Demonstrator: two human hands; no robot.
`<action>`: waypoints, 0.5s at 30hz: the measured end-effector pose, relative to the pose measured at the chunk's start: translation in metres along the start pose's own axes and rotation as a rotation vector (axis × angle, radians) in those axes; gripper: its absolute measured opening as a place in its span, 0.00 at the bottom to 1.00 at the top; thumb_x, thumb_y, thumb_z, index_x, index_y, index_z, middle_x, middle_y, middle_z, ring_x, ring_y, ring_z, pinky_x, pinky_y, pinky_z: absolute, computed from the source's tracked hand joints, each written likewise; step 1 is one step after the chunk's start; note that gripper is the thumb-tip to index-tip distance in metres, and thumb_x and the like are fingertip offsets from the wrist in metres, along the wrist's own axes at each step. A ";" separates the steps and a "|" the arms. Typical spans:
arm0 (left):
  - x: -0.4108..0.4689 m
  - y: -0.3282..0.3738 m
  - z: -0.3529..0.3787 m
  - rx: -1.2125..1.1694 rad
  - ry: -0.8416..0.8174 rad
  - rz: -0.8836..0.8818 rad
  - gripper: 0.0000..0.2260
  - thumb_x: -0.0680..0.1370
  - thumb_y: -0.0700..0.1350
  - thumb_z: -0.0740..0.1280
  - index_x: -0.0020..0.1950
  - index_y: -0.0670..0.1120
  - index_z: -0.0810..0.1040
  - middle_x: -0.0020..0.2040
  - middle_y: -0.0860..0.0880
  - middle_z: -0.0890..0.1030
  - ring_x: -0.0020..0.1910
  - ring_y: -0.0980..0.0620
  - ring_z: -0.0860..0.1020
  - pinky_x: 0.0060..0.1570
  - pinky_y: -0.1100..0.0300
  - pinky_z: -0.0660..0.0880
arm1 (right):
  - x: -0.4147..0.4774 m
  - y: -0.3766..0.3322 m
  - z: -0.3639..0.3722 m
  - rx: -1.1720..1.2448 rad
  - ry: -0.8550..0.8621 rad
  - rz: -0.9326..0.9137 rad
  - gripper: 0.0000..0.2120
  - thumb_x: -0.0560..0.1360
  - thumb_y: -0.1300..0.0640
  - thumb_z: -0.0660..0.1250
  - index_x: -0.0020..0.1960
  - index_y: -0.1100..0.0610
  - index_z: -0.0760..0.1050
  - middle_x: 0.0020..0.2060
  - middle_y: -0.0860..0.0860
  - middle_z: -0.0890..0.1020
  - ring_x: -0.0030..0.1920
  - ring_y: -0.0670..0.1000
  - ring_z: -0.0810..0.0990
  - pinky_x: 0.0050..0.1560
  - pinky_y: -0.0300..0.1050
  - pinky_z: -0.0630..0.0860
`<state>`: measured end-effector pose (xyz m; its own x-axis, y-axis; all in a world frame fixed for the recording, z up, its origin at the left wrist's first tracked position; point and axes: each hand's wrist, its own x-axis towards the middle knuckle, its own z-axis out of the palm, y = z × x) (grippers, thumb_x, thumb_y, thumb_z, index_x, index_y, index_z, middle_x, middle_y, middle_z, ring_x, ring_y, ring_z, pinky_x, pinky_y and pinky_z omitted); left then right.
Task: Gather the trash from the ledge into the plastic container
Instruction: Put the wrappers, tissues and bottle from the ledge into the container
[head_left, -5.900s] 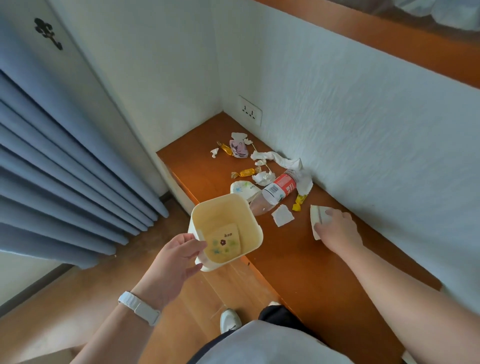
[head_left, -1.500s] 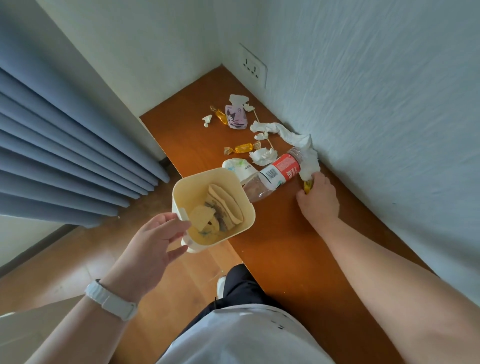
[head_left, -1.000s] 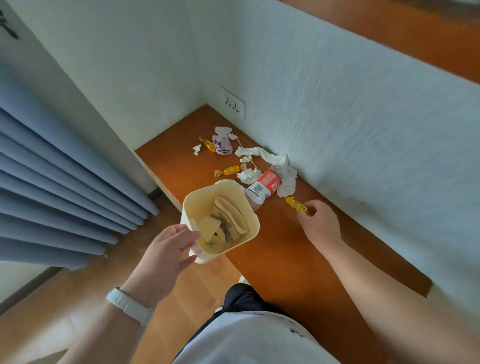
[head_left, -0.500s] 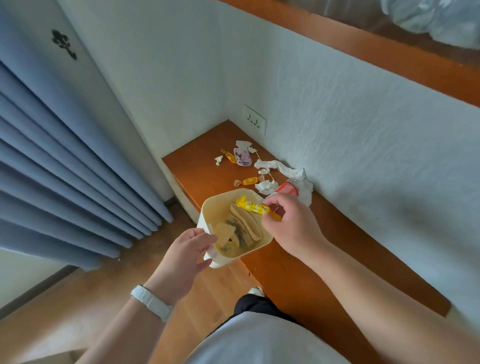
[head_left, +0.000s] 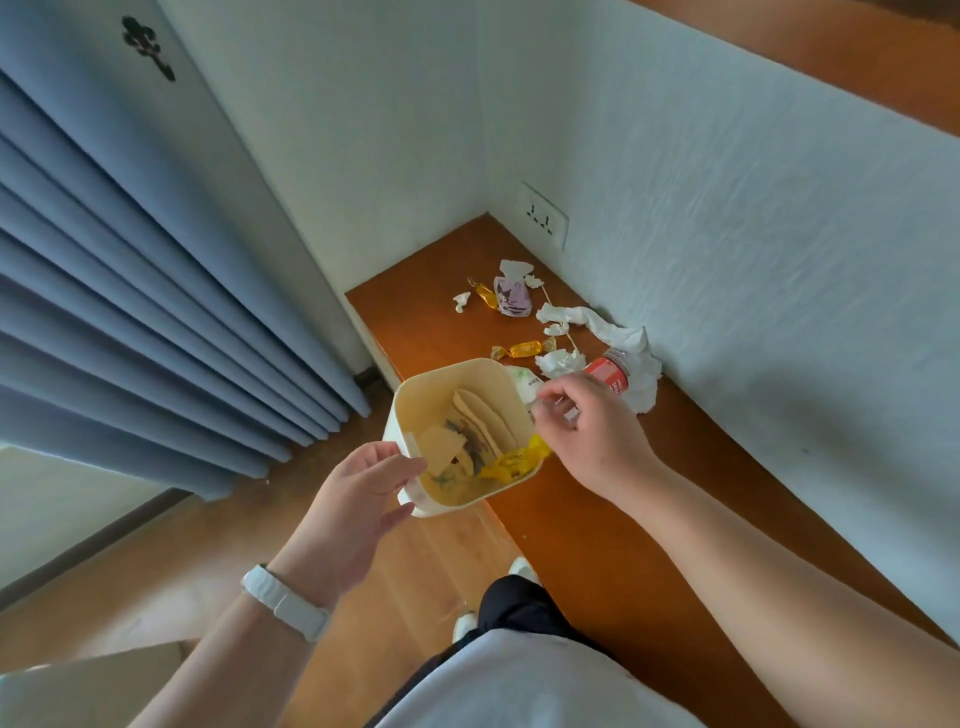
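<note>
The left hand (head_left: 358, 499) grips the plastic container (head_left: 451, 367) by its near wall, thumb over the rim, and holds it tilted open just off the front edge of the ledge (head_left: 597, 545). The right hand (head_left: 592, 436) hovers over the container's right rim with its fingers loosely curled. Nothing shows between them, so it reads as empty. Inside the container lie some card-like pieces and a yellow wrapper (head_left: 511, 460), which rests against the right wall.

The rest of the trash sits on the ledge beyond the container. A white printed packet (head_left: 522, 379) lies just past the far rim. The bottle (head_left: 608, 376) with a red label lies to the far right of the container, partly hidden behind the right hand, with a long white tissue (head_left: 623, 338) draped round its neck. A crumpled tissue (head_left: 558, 361) and a gold candy wrapper (head_left: 524, 348) lie a little farther out. Farthest from the container are a pink packet (head_left: 511, 299), an amber candy (head_left: 485, 293) and a small white scrap (head_left: 461, 301).

The step in hand looks like the reach for the next piece — probably the bottle or the packet, the 2 nearest. Doing it well likely means keeping the container steady and close to the ledge edge, so that each carry is short. The bottle is long for this opening and would best go in end first. The draped tissue may trail off it — pinching both together, or taking the tissue alone first, would avoid a spill onto the floor.
</note>
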<state>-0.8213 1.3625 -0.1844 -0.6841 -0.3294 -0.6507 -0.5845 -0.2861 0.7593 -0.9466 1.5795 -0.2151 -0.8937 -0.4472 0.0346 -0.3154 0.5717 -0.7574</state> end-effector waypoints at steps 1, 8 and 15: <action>0.000 -0.001 -0.001 -0.006 0.007 0.008 0.10 0.78 0.39 0.68 0.58 0.39 0.77 0.52 0.42 0.84 0.52 0.46 0.82 0.55 0.49 0.77 | 0.005 0.008 -0.002 0.028 0.008 0.044 0.10 0.80 0.53 0.65 0.58 0.55 0.77 0.49 0.44 0.77 0.49 0.45 0.77 0.47 0.41 0.80; 0.007 -0.002 -0.010 -0.065 0.071 0.005 0.10 0.79 0.39 0.67 0.60 0.39 0.77 0.55 0.37 0.83 0.56 0.41 0.79 0.67 0.39 0.72 | 0.038 0.092 0.005 -0.298 -0.164 0.079 0.17 0.78 0.49 0.67 0.63 0.56 0.77 0.61 0.52 0.78 0.62 0.55 0.76 0.60 0.52 0.77; 0.014 -0.003 -0.009 -0.067 0.146 0.010 0.07 0.79 0.39 0.67 0.57 0.40 0.77 0.50 0.42 0.85 0.51 0.45 0.81 0.62 0.43 0.73 | 0.067 0.119 0.016 -0.648 -0.335 -0.192 0.25 0.76 0.48 0.67 0.71 0.51 0.69 0.71 0.51 0.70 0.73 0.57 0.64 0.71 0.58 0.63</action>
<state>-0.8252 1.3500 -0.1957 -0.6164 -0.4584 -0.6403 -0.5440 -0.3400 0.7671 -1.0387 1.6064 -0.3136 -0.6921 -0.7058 -0.1510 -0.6728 0.7067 -0.2190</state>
